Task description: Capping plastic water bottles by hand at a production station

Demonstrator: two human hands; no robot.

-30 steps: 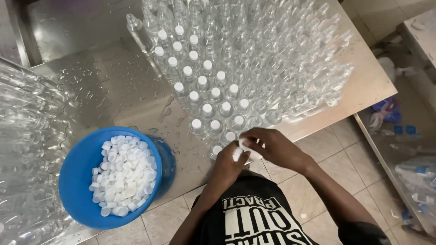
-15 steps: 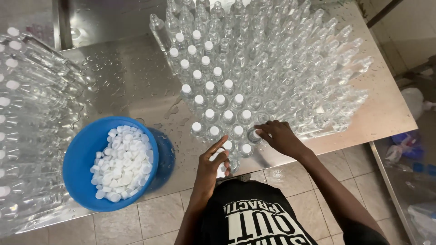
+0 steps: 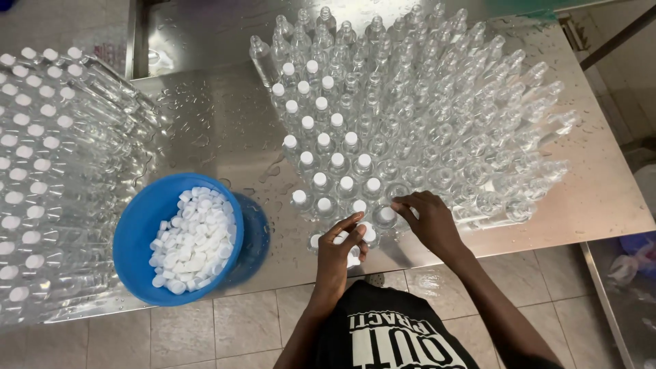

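Note:
A large cluster of clear plastic bottles (image 3: 424, 109) stands on a wet steel table (image 3: 219, 130); those on its near left side carry white caps, the others are uncapped. My left hand (image 3: 342, 249) is closed around several white caps (image 3: 353, 258) at the cluster's near edge. My right hand (image 3: 427, 219) has its fingertips on the white cap of a front-row bottle (image 3: 387, 215). A blue bowl (image 3: 140, 232) filled with white caps (image 3: 191, 236) sits left of my hands.
A second mass of capped clear bottles (image 3: 48, 171) fills the left side. The table's front edge runs just before my body, with tiled floor (image 3: 225, 328) below. A lower shelf with items (image 3: 635, 260) lies at the right.
The view shifted so the bowl and bottles sit more centred. My right hand slid to a front-row bottle's cap; my left hand drew in close beside it.

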